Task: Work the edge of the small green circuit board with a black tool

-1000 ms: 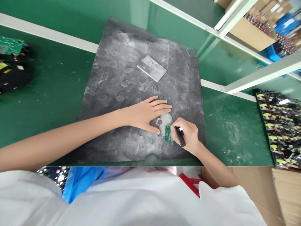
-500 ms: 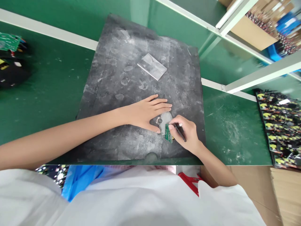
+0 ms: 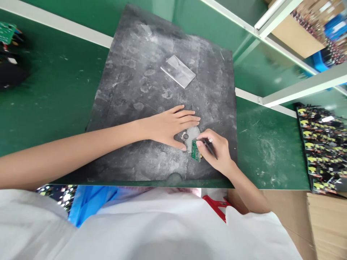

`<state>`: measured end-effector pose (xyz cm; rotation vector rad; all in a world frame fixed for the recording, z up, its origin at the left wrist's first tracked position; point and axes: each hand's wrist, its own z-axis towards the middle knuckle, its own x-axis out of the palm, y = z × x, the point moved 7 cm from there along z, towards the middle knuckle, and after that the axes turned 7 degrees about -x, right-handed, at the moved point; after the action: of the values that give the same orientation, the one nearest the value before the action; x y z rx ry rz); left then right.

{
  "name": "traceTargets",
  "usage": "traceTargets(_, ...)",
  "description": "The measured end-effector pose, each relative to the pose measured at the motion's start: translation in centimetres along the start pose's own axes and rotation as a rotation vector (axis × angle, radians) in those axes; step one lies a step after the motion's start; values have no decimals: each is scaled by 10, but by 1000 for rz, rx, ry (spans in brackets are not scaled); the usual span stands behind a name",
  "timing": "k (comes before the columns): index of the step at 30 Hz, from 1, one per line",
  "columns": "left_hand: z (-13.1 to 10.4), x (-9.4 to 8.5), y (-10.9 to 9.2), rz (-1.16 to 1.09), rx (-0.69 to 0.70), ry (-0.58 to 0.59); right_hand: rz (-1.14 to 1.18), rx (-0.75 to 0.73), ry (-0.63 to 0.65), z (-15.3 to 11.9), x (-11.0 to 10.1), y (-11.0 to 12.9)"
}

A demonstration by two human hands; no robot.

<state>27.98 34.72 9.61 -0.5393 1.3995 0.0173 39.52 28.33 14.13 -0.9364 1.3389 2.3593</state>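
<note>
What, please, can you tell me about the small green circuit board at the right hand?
The small green rectangular circuit board shows pale dots across its visible face. It appears tilted, its long side running roughly toward the person, gripped near its upper end by the bare right hand. In view it overlaps the rounded, flat grey piece; whether they touch is unclear.

The head view looks forward and down over the hands (image 3: 172,125) and mat (image 3: 127,90).

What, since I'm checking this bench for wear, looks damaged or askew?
Pale scuffs and smudges mark the black mat, whose far edge is uneven; a shiny rectangular piece lies slanted on it. The green board at the right hand is too small to judge for damage.
</note>
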Motion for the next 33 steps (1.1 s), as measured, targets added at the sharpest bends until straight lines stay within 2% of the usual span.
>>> traceTargets(5, 1, -1, -1, -6, -9, 4, 34, 67, 87, -2, 3, -8)
traceTargets(9, 1, -1, -1, -11, -17, 7, 39, 55, 99, 0, 3, -5)
traceTargets(16, 0, 1, 1, -9, -28, 27, -91, -101, 69, 2, 4, 11)
traceTargets(21, 0, -1, 1, -10, -31, 30, -214, -155, -44, 1, -3, 11)
traceTargets(27, 0, -2, 1, -21, -29, 30, -106, -198, -11, 1, 6, 17)
traceTargets(33, 1, -2, 0, -25, -30, 36, 34, -117, 50, 4, 7, 15)
